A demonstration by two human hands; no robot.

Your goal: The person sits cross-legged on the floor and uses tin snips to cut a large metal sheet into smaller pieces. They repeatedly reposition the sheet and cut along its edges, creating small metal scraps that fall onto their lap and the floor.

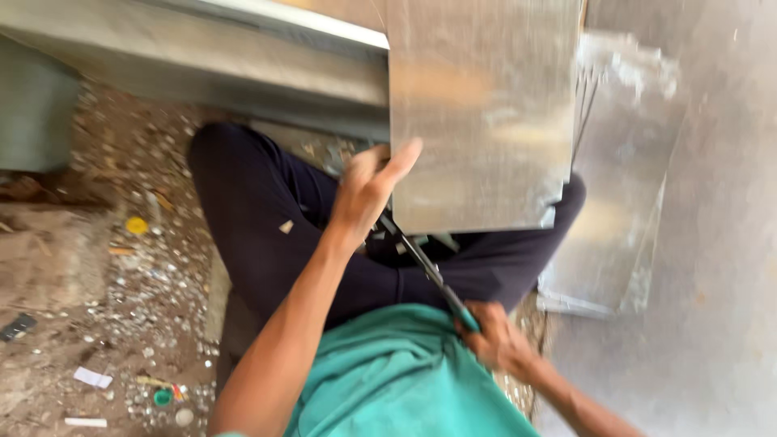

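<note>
Sheet metal (481, 113) we steady with our left hand (368, 190) clamped on its edge; snips (425, 263), gripped in our right hand (498, 340), point up toward the sheet.

Sheet-metal workshop: metal sheets (486, 113), scrap-littered floor (137, 267).

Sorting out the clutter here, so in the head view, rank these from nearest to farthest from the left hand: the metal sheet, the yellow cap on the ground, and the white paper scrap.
From the left hand:
1. Metal sheet, touching it, just to its right.
2. Yellow cap, on the littered ground to its left.
3. White paper scrap, farthest, low at the left.
</note>
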